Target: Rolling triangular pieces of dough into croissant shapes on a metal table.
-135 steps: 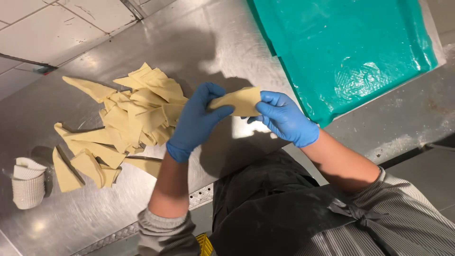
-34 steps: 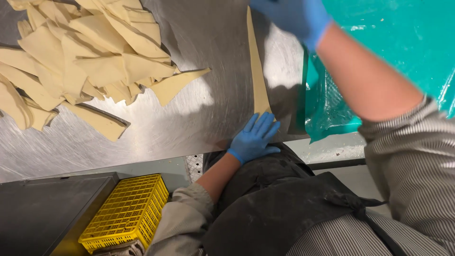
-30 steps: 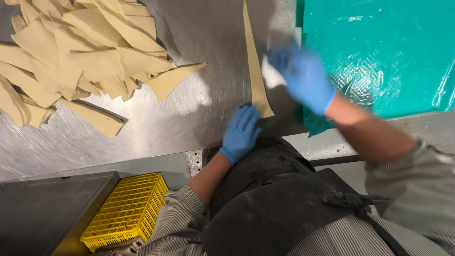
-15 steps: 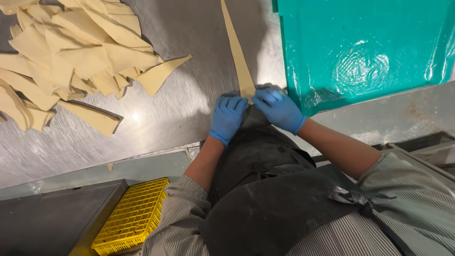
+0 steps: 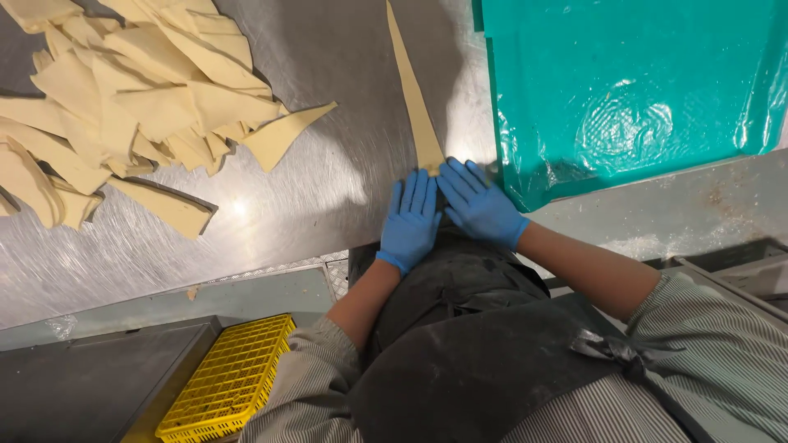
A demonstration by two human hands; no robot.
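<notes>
I see my left hand (image 5: 409, 220) and right hand (image 5: 478, 203) side by side at mid-frame, fingers flat and open on the wide near end of a long dough strip (image 5: 413, 94). The strip runs up the steel desk (image 5: 328, 189) to the top edge, between a dough pile (image 5: 123, 98) upper left and a green tray (image 5: 624, 90) upper right.

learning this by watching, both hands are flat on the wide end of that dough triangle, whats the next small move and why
Probably roll the wide end forward toward the tip. Both hands, left and right, lie flat side by side on the base of the dough triangle, which lies stretched out, tip pointing away, on the steel table.
</notes>
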